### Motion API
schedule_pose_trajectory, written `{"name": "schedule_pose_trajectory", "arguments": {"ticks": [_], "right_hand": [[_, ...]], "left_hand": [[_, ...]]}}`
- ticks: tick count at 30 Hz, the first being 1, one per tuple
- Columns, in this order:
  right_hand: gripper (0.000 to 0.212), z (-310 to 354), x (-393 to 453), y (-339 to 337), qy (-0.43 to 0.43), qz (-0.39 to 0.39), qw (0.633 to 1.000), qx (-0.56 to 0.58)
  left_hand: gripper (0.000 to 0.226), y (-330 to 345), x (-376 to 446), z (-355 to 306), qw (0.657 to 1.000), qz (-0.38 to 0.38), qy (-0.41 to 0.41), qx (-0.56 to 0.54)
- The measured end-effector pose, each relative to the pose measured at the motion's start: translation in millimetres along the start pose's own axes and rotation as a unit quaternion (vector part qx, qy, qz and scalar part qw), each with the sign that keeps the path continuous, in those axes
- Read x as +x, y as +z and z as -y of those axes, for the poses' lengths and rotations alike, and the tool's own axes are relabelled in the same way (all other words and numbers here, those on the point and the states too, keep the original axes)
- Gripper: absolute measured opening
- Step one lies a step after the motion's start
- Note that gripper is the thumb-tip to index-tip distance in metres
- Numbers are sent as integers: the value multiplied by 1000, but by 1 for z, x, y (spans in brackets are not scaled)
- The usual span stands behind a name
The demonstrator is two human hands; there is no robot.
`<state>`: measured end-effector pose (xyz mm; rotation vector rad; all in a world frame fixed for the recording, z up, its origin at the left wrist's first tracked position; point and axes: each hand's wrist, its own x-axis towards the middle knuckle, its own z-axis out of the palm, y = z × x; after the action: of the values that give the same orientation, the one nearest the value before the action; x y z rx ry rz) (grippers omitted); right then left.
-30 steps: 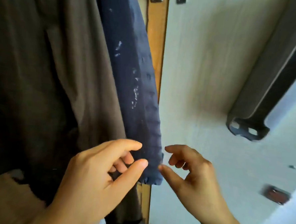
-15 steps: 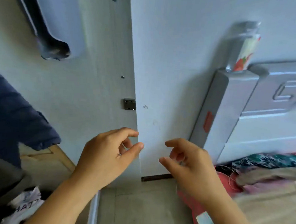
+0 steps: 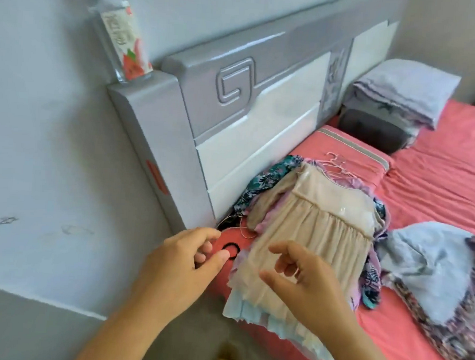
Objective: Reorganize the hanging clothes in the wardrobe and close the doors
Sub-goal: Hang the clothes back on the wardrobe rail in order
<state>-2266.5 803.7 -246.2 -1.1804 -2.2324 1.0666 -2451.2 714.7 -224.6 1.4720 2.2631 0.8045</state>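
Clothes (image 3: 311,220) lie piled on the red bed (image 3: 439,178), just beyond my right hand (image 3: 305,281), a cream dress on top. Both hands hover with fingers loosely curled, gripping nothing. My left hand (image 3: 181,265) is beside a black hair tie (image 3: 230,249).

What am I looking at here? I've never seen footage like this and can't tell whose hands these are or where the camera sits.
The camera is worn on a person's head and looks forward and down, so these are that person's own hands. No robot is involved. The left hand and right hand hang loosely curled and hold nothing. Below them, a pile of clothes topped by a cream dress lies on a bed with a coral sheet. Pink wire hangers stick out of the pile. A black hair tie lies beside it, and a grey headboard stands behind.
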Motion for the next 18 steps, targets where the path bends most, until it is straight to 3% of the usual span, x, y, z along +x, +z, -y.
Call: {"name": "schedule_pose_trajectory", "arguments": {"ticks": [7,18], "right_hand": [[31,-34,0,-31,138,-148,979,5],[28,-89,-57,-86,276,-339,899,23]], "left_hand": [[33,46,81,-35,977,148,151,2],[35,143,122,-141,894,308,324,-19]]}}
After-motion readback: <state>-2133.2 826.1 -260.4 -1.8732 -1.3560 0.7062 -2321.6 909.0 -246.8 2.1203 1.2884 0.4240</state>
